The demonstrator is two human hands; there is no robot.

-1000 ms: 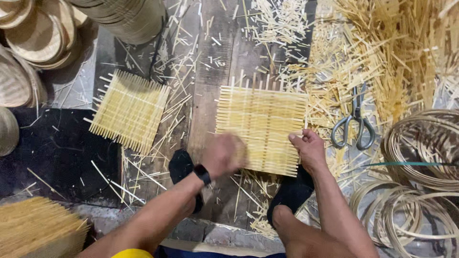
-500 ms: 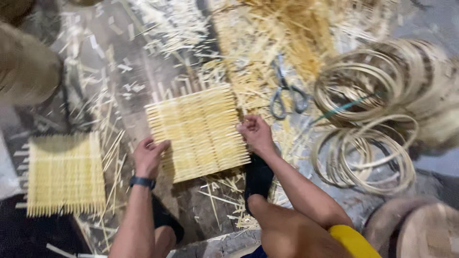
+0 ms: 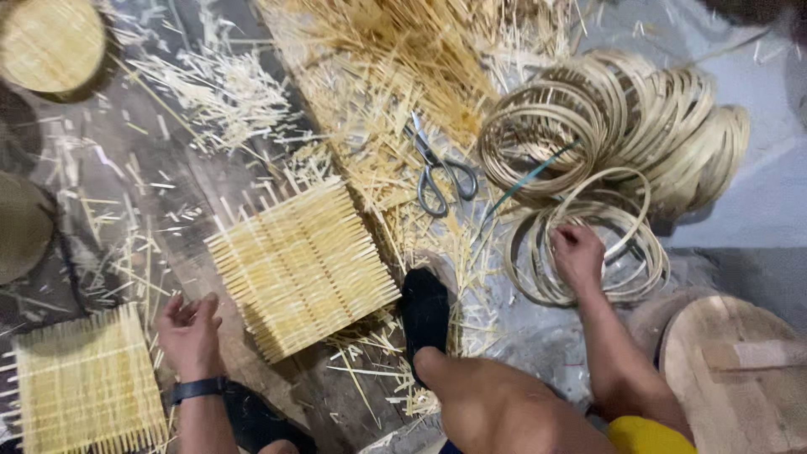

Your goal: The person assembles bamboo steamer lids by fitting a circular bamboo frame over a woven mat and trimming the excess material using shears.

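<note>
The woven bamboo mat (image 3: pixel 303 269) lies flat on the floor between your two hands, a square of thin strips already crossed, with loose ends sticking out on all its edges. Your left hand (image 3: pixel 189 332) is just beside the mat's lower left corner, fingers spread and holding nothing. Your right hand (image 3: pixel 578 256) is well to the right of the mat, resting on the bamboo hoops (image 3: pixel 588 252), fingers curled on one ring; I cannot tell if it grips firmly. Your foot in a black sock (image 3: pixel 424 313) sits by the mat's right corner. Above the mat to the right lie scissors (image 3: pixel 437 172) on loose bamboo strips (image 3: pixel 403 50). A second mat (image 3: pixel 84 387) lies to the left. I judge that the weaving is done and no hoop is fitted yet.
</note>
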